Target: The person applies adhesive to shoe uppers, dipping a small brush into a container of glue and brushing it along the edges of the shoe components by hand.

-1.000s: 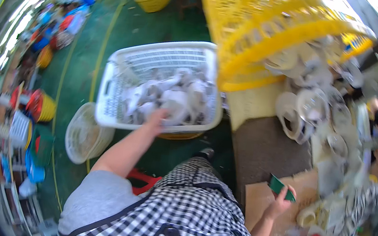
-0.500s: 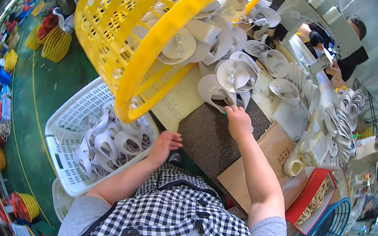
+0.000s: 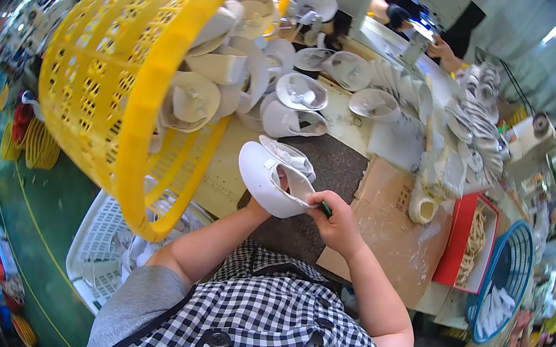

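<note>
A white shoe upper is held up over the near side of a dark mat. My left hand grips it from below and behind, and a few of its fingers show through the opening. Closed at the upper's right edge, my right hand also has a small green-handled tool in its grasp; the tool's working end cannot be made out. Another white upper lies beyond the mat, beside a loose pile of similar pieces.
A large yellow basket of white uppers leans at the left, above a white crate holding more. To the right are cardboard, a red box of beige cords and a blue basket. Another person's hand works at a sewing machine.
My right hand has come back from the pile toward me with a white upper. My left hand has risen from beside the white crate and taken hold of it. The view has shifted rightward.
</note>
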`<state>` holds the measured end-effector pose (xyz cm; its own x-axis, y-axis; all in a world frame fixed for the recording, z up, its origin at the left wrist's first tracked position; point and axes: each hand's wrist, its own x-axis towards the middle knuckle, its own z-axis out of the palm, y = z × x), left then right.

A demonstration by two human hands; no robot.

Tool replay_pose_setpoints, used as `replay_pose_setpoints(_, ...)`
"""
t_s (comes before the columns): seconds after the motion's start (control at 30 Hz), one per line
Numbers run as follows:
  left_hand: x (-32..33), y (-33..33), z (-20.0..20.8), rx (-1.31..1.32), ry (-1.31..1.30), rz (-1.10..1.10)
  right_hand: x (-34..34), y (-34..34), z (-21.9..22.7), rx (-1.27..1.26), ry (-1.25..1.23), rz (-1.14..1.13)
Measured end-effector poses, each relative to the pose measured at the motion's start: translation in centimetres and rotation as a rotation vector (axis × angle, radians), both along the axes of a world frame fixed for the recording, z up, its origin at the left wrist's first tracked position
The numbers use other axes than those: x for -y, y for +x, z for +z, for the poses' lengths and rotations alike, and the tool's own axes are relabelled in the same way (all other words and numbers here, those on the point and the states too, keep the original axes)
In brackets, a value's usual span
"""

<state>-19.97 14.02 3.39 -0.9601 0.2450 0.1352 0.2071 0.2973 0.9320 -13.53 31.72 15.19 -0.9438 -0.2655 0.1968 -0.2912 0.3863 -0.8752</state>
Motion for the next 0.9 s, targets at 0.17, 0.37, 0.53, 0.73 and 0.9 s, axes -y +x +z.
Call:
replay_pose_setpoints(0.17,-3.5,-1.6,0.8,-0.050,0.196,-0.055,-2.9,1.2,-0.8,0.414,-0.831,-0.346)
replay_pose_setpoints(0.37,-2.9,-5.4,3.3,-0.368,-0.795,0.159,-7.8,3.9,-2.2,0.561,-1.754,-0.562)
replay_pose_setpoints(0.53,-2.1,-6.8,7.0,-0.213,-0.691,0.193,-10.8,5.2,-2.2,0.476,-1.717,-0.517)
replay_pose_setpoints(0.73,-2.7,-5.2,10.3,-0.210,-0.849,0.318,-11.4,5.4,-1.4,0.486,-1.439,-0.625)
replay_pose_setpoints(0.9,-2.6,-5.6,11.8,-0.003,-0.804,0.177,-12.2,6.0,-1.3,0.492,-1.264,-0.631)
